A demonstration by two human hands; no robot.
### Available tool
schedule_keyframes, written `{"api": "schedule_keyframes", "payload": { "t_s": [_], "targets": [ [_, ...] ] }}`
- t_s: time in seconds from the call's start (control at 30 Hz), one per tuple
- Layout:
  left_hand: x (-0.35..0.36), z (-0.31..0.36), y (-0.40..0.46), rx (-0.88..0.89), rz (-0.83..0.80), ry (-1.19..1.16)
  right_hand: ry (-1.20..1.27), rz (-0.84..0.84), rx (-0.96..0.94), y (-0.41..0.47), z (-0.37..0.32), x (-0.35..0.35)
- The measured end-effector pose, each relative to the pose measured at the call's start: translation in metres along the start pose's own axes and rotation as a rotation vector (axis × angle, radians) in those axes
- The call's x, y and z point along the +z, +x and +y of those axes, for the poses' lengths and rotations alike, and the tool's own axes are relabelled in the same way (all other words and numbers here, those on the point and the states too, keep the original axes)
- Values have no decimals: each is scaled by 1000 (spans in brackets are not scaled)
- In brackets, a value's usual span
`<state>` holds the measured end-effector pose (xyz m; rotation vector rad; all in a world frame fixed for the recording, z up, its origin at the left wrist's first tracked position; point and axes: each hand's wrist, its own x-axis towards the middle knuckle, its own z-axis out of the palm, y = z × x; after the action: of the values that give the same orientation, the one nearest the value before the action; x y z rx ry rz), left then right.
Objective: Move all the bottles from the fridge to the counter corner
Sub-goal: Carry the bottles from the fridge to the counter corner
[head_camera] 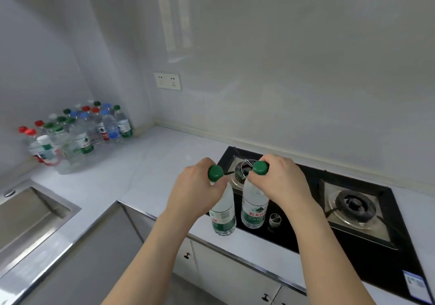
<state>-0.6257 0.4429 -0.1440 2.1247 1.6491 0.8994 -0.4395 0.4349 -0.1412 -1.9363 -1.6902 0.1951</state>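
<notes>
Two green-capped bottles in the air, left hand (193,194) gripping one bottle (223,212), right hand (280,182) the other bottle (254,207), both above the stove (353,210). Left of the stove, a crowd of bottles (77,132) already fills the counter (146,163) corner; fridge unseen.

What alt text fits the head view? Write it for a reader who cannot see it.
Two bare hands each hold a green-capped water bottle by the neck, left hand and right hand, above a counter and black gas stove. A cluster of bottles stands in the far corner, with a sink at left.
</notes>
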Motion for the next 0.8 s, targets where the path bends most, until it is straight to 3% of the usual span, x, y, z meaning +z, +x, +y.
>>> {"api": "schedule_keyframes", "payload": {
  "t_s": [0.37,0.8],
  "targets": [
    [-97,-156,48,-90,61,39,53,-40,-97,61,-152,103],
    [-132,-292,129,-260,128,83,63,-221,-240,172,-249,230]
  ]
}}
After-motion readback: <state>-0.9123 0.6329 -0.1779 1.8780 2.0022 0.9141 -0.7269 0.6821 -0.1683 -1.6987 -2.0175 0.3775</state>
